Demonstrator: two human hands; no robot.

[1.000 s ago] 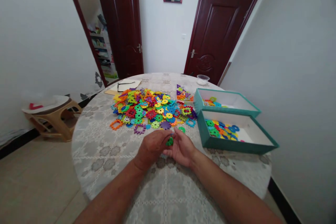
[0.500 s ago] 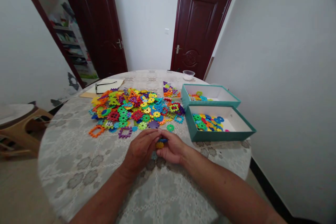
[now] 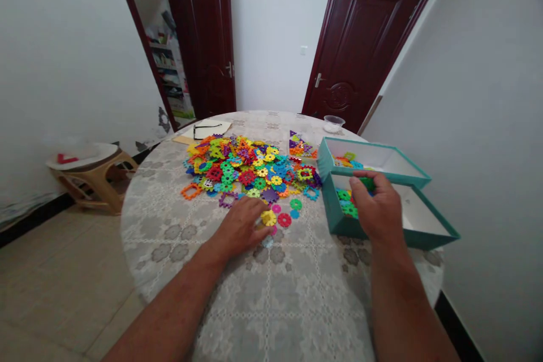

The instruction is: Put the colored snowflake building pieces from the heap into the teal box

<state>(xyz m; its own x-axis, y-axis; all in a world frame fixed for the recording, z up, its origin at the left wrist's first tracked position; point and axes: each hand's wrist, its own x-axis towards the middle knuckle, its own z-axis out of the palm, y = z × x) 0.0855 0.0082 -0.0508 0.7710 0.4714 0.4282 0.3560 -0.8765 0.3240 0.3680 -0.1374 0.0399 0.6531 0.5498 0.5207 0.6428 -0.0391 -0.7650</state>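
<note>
My left hand (image 3: 245, 224) is low over the tablecloth, its fingers and thumb curled round a yellow notched snowflake disc (image 3: 268, 218). Beside its fingertips lie a red disc (image 3: 284, 219), a green disc (image 3: 296, 204) and some small pink and blue discs. My right hand (image 3: 377, 206) is over the nearer teal box (image 3: 345, 227), pinching a green snowflake disc (image 3: 366, 183) between thumb and fingers. Green discs (image 3: 348, 209) show inside that box; the hand hides part of its contents.
A heap of colourful plastic pieces (image 3: 244, 167) covers the table's middle. Behind the near box stands a second teal box (image 3: 407, 161) with pieces in it. Triangular pieces (image 3: 301, 146), a clear bowl (image 3: 334, 123) and glasses on paper (image 3: 207, 129) sit farther back.
My hands have come apart. The right has moved right, over the near box, with a green disc; the left stays over the table. Several loose discs now show beside it. The view has turned left.
</note>
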